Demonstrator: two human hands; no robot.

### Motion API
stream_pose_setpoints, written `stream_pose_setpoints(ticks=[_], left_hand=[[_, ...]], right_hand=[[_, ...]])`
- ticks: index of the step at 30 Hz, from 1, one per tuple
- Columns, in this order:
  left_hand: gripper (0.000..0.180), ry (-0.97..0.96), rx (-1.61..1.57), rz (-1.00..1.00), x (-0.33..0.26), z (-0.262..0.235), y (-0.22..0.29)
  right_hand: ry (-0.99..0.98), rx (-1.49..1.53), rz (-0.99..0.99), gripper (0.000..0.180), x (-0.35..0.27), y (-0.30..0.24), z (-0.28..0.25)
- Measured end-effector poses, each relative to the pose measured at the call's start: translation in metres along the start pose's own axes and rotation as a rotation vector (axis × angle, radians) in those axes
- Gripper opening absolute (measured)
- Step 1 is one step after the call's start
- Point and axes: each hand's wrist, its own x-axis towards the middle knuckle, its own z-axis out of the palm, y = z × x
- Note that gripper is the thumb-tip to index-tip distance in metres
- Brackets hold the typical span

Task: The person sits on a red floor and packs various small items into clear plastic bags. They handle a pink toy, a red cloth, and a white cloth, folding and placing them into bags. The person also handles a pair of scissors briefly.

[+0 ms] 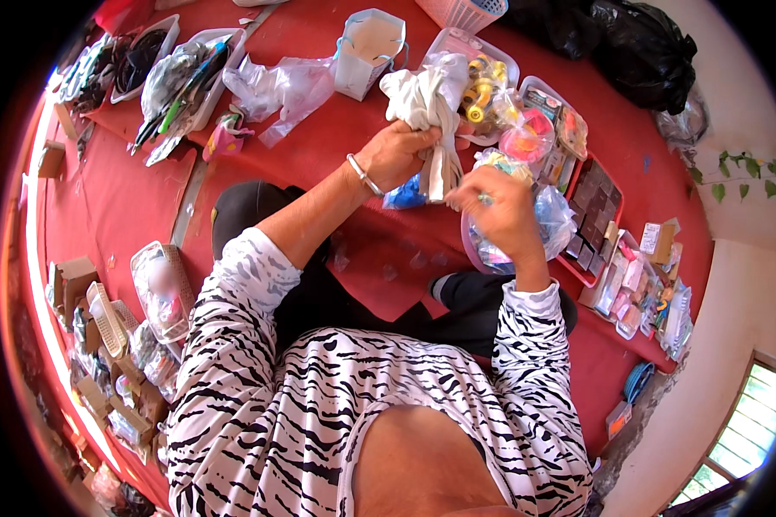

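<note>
In front of me my left hand [397, 155] grips a bundle of off-white cloth [428, 95]. Its gathered, bunched top sticks up above my fingers, and narrow folded ends hang below them. My right hand [497, 209] is beside those hanging ends, fingers curled closed; whatever they pinch is too small or hidden to make out. Under the right hand stands a round, see-through tub [483, 250] with plastic-wrapped items. A blue packet [403, 195] lies on the red floor covering just below the left hand.
Beyond my hands are a white paper gift bag [366, 52], a crumpled clear plastic bag [284, 86] and a tray of yellow items [487, 90]. A red tray of dark blocks [593, 215] is at right. Small boxes and baskets [159, 289] line the left side; black bags [642, 52] sit far right.
</note>
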Motion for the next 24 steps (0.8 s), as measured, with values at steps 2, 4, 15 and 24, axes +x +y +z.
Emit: stream_pose_setpoints(ticks=[2,4,15,24], left_hand=[[0.029,0.007,0.057,0.013,-0.001,0.009,-0.003],[0.031,0.042,0.237,0.004,0.001,-0.005,-0.016],[0.040,-0.033,0.438,0.074,-0.008,0.001,-0.010],[0.038,-0.032,-0.177,0.027,-0.001,-0.011,-0.004]], right_hand=[[0.118,0.250,0.278,0.020,0.003,0.023,-0.013],[0.104,0.518,0.253,0.035,0.012,0.030,0.000],[0.062,0.441,0.214,0.052,0.016,0.027,0.036],[0.216,-0.317,0.146,0.043,0.017,0.029,0.006]])
